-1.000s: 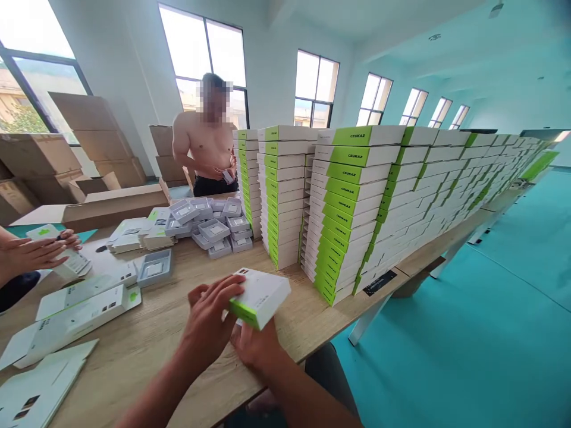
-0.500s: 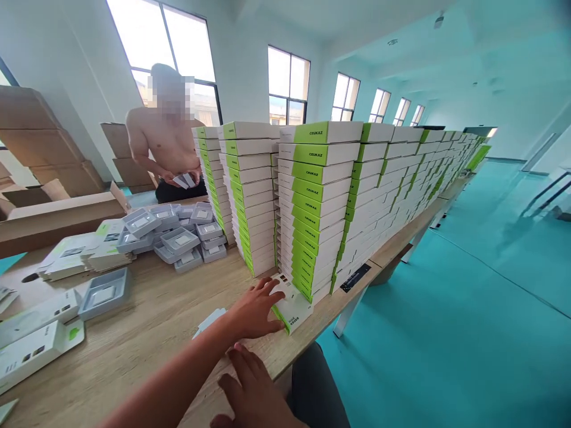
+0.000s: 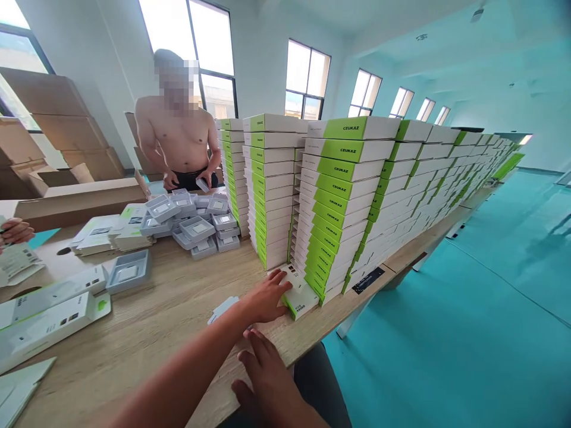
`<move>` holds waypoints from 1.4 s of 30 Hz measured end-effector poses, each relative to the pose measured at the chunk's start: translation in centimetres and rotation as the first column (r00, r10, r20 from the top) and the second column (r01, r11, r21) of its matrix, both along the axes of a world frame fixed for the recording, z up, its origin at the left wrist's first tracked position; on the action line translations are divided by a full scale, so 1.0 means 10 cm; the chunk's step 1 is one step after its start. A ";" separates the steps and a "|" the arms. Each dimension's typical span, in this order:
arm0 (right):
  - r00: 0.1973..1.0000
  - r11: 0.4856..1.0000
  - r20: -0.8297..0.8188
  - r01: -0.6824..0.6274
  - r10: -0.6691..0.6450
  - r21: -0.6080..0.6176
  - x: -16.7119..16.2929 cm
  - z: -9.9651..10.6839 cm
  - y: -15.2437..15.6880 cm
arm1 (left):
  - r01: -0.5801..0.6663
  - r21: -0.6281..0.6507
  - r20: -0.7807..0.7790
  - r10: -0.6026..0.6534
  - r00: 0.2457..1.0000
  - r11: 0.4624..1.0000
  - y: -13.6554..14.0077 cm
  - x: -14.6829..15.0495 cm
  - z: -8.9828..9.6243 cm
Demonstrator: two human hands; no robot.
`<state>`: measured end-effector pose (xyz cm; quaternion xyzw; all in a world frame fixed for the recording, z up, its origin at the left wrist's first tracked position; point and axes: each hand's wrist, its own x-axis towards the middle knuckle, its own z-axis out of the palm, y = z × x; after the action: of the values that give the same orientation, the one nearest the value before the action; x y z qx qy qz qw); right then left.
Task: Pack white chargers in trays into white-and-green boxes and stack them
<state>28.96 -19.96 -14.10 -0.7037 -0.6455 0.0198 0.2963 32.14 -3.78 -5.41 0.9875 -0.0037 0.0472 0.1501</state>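
Note:
My left hand point(image 3: 266, 297) rests with spread fingers on a white and green box point(image 3: 303, 297) that lies flat on the table. That box sits against the foot of a tall stack of matching boxes point(image 3: 341, 187) marked CEUKAZ. Closer to me, my right hand point(image 3: 270, 371) hovers by the table's near edge, holding nothing, its fingers apart. Beneath my left forearm lie small pale cards or papers point(image 3: 223, 308), partly hidden.
Grey plastic trays point(image 3: 194, 227) are heaped on the wooden table point(image 3: 178, 309), with flat cartons point(image 3: 109, 232) beside them. A person point(image 3: 178, 131) stands across the table, holding a tray. Another person's hand point(image 3: 16, 230) shows at the left edge. Long rows of boxes point(image 3: 428, 178) run rightward.
My view has swung slightly left, shifting the scene rightward. My left hand stays on the box. The person opposite stands more upright, and another person's hand has appeared at the left.

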 end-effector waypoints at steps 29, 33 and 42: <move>0.973 1.000 0.231 0.005 -0.002 -0.013 0.15 0.01 1.04 | -0.876 0.289 -0.124 0.923 0.365 0.385 1.77 -3.75 0.44; 0.989 0.999 0.147 -0.008 0.001 0.050 0.19 0.20 0.90 | -0.800 0.334 -0.258 0.864 0.432 0.499 2.01 -3.53 0.43; 0.984 0.989 0.143 -0.091 0.108 -0.119 0.28 0.61 0.91 | -0.771 0.317 -0.099 0.827 0.553 0.553 1.65 -3.09 0.90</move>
<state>31.77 -10.90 -7.97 -0.6855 -0.6980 0.0182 0.2063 1.20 12.72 3.56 0.8874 0.4608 -0.0080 -0.0078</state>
